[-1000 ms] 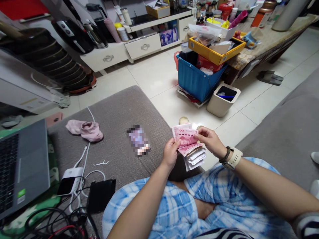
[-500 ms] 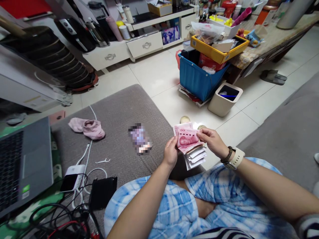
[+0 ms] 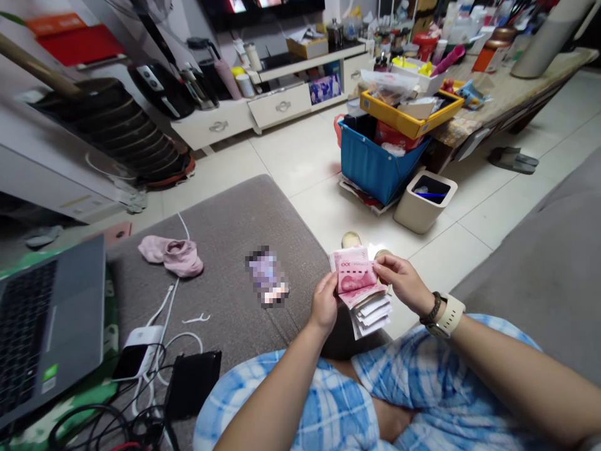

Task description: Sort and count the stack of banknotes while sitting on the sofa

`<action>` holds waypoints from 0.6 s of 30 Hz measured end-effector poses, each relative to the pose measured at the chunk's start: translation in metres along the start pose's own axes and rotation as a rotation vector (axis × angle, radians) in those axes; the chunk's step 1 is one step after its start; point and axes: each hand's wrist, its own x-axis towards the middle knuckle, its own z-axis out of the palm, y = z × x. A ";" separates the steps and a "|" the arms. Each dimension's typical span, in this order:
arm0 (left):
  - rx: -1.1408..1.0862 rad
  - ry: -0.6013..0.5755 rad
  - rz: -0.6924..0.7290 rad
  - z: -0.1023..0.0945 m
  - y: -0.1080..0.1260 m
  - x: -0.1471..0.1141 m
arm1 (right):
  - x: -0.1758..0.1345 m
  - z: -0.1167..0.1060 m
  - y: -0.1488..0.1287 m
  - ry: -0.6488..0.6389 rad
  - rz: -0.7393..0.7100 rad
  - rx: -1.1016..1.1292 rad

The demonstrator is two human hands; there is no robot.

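Note:
A wad of pink 100 banknotes (image 3: 354, 275) is held above my lap, folded over, with several white paper edges (image 3: 373, 313) fanned out beneath. My left hand (image 3: 325, 302) is closed on the wad's left side, thumb on top. At its upper right edge, the fingers of my right hand (image 3: 399, 279) pinch a pink note. A pale watch and a dark bracelet are on my right wrist. To the left, a phone-like thing (image 3: 267, 277), blurred by pixels, lies on the grey sofa seat (image 3: 235, 213).
Pink socks (image 3: 176, 254), a white power strip (image 3: 141, 351), a black wallet-like item (image 3: 193, 383), cables and a laptop (image 3: 56, 326) are on my left. A bin (image 3: 422, 210) and a blue box (image 3: 375, 160) stand on the floor ahead, beside a cluttered table (image 3: 530, 88).
The view has tilted up slightly, so the scene sits lower in the frame. Both hands keep their hold on the banknotes; the top note now lies straighter, and my right fingers remain at its edge.

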 end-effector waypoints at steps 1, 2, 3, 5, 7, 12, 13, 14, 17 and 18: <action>0.002 0.006 -0.008 0.000 0.001 0.000 | 0.000 0.000 0.001 0.001 0.002 0.004; -0.001 0.004 -0.023 -0.001 0.001 0.000 | 0.001 0.001 0.001 0.004 0.003 0.007; -0.008 0.004 -0.028 -0.001 0.002 0.000 | 0.001 0.001 0.002 0.005 0.001 0.005; -0.003 -0.013 -0.010 -0.001 0.002 -0.001 | 0.002 0.001 0.002 0.001 -0.002 0.004; -0.013 -0.018 -0.003 -0.001 0.003 -0.001 | 0.002 0.001 0.002 -0.005 -0.009 0.001; -0.042 0.014 -0.011 0.000 0.004 -0.002 | 0.000 0.001 0.003 -0.014 -0.015 0.006; -0.044 0.014 -0.018 0.000 0.004 -0.003 | 0.000 0.001 0.004 -0.016 -0.012 0.009; -0.048 0.013 -0.024 0.001 0.005 -0.003 | 0.000 0.001 0.004 -0.019 -0.010 0.011; -0.063 0.017 -0.028 0.002 0.006 -0.004 | 0.001 0.001 0.005 -0.024 -0.009 0.014; -0.066 0.020 -0.027 0.003 0.006 -0.004 | 0.001 0.001 0.005 -0.025 -0.011 0.013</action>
